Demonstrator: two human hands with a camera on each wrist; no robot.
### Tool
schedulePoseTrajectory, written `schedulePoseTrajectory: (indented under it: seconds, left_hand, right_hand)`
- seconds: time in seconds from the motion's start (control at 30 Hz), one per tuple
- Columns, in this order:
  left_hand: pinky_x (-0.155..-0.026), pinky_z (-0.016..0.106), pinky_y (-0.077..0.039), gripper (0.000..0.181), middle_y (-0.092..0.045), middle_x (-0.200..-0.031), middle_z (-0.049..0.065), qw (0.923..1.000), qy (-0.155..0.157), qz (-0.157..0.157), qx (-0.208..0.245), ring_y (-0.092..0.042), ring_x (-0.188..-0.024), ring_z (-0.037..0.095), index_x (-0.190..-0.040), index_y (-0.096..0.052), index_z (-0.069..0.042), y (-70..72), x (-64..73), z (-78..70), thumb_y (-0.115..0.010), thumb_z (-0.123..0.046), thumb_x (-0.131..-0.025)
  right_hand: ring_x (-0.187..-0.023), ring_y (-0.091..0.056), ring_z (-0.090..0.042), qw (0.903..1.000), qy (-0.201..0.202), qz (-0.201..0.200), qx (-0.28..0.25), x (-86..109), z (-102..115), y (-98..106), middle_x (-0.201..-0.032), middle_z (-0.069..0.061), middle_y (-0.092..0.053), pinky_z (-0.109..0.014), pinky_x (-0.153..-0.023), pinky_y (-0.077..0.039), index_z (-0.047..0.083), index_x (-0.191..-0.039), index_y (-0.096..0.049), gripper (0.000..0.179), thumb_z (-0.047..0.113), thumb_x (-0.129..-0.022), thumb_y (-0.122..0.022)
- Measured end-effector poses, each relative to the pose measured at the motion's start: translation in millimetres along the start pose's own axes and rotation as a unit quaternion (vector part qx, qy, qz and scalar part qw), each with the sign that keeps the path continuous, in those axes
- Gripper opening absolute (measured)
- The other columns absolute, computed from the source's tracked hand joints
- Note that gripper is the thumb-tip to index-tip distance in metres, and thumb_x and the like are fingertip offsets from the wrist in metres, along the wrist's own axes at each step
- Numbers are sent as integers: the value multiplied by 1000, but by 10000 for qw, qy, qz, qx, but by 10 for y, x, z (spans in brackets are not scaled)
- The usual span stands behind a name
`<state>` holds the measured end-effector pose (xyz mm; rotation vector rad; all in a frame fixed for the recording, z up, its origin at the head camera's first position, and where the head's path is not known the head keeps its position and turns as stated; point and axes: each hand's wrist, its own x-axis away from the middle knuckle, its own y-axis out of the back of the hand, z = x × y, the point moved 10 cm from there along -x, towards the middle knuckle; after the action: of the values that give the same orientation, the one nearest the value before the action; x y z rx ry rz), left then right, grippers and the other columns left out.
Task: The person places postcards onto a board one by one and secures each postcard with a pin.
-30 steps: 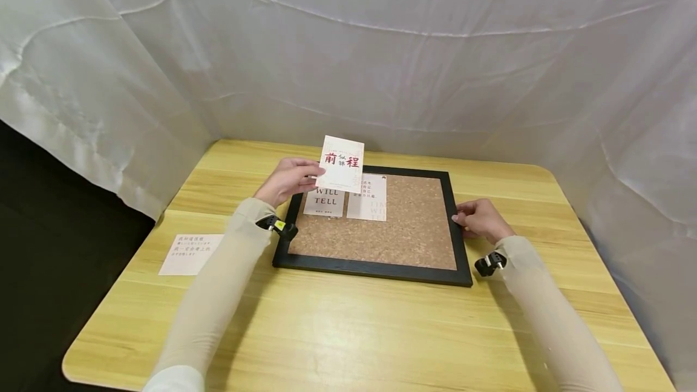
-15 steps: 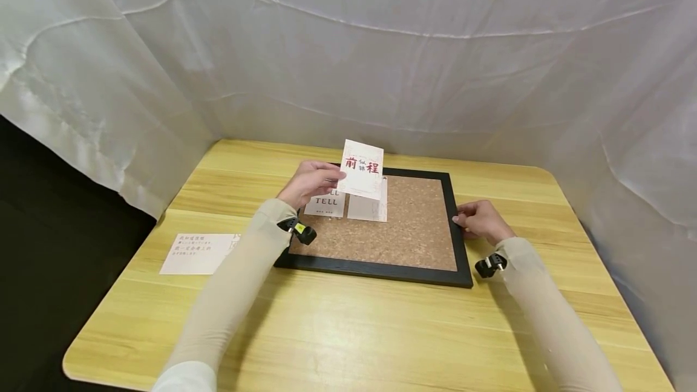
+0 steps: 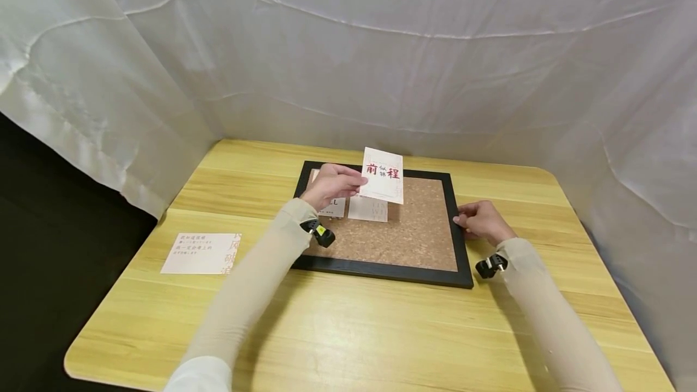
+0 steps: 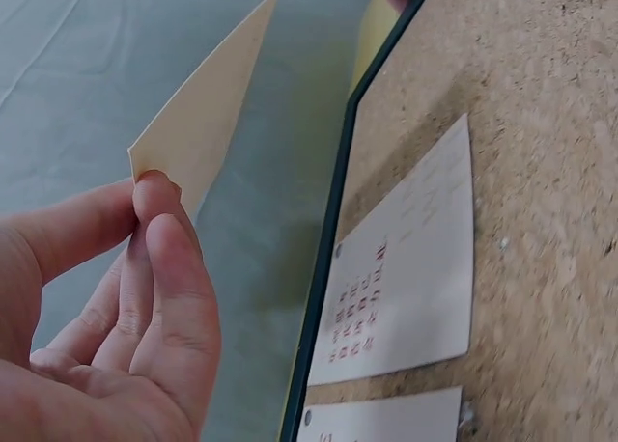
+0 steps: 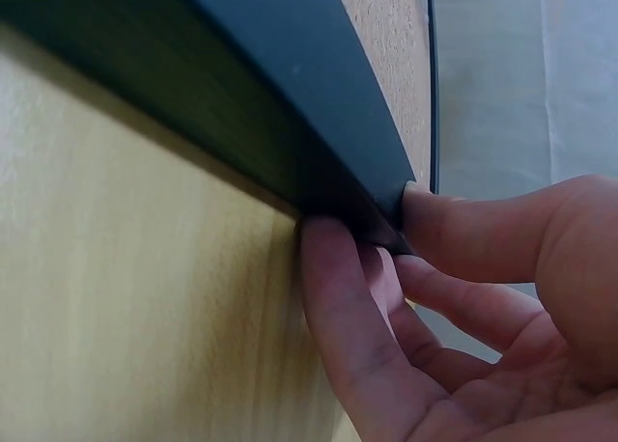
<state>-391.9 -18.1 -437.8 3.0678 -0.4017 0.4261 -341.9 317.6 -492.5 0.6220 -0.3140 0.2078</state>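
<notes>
In the head view my left hand (image 3: pixel 333 187) pinches a white card (image 3: pixel 383 189) with red and black characters by its left edge. The card is raised over the upper part of a black-framed corkboard (image 3: pixel 403 244). Its plain back faces the left wrist view, gripped between thumb and fingers. Two printed cards lie side by side on the cork: the right one (image 4: pixel 415 278) bears red text and a dark round dot near one corner, and the left one (image 3: pixel 336 209) is partly covered by my hand. My right hand (image 3: pixel 481 221) grips the board's right edge, thumb (image 5: pixel 463 234) against the frame's face.
Another printed card (image 3: pixel 198 253) lies on the wooden table (image 3: pixel 381 343) to the left of the board. A pale cloth curtain (image 3: pixel 370 65) hangs behind the table and along its sides. Each wrist wears a small black camera.
My left hand has carried the card rightward across the top of the board, and slightly nearer. More of the loose card on the table now shows. The right hand stays at the board's edge.
</notes>
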Motion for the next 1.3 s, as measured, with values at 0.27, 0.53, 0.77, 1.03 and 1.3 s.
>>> schedulePoseTrajectory:
  seconds: [0.27,0.53,0.77,1.03,1.3]
  left_hand:
    - [-77,27,-63,30,-77,-90,7,10000,-76,-14,-43,-71,-68,9,-115,-73,5,-194,-65,92,-81,-8,-89]
    - [-78,29,-64,27,-80,-96,12,9994,-58,78,-323,-71,-68,9,-112,-76,4,-400,-100,219,-82,-8,-88]
    - [-73,25,-63,27,-79,-100,17,9989,115,109,-431,-69,-66,9,-113,-73,7,-510,-161,349,-79,-6,-91]
    - [-64,19,-59,25,-79,-95,15,9968,296,34,-746,-67,-65,8,-114,-73,6,-536,-196,461,-77,-6,-92]
    - [-57,19,-57,16,-76,-76,9,9907,18,-170,-1351,-66,-58,9,-102,-76,5,-531,-224,452,-79,-6,-90]
  right_hand:
    - [-96,-70,-16,10000,12,-5,-36,-8,-12,-6,-137,-36,-56,-41,-87,-63,-16,-148,-42,52,10,-105,-56]
    - [-97,-70,-17,10000,9,-36,6,8,-3,6,-137,-37,-55,-41,-87,-63,-16,-148,-42,52,10,-105,-56]
    - [-97,-70,-17,10000,-36,-84,-27,-15,-21,1,-135,-34,-56,-40,-87,-63,-14,-149,-44,52,11,-106,-57]
    - [-101,-68,-20,9999,-88,-76,-51,-30,-22,-14,-138,-34,-55,-42,-90,-63,-14,-149,-43,52,12,-106,-57]
    - [-104,-67,-21,9999,-129,-98,-35,-24,1,-34,-138,-32,-55,-41,-90,-62,-13,-150,-42,54,13,-105,-59]
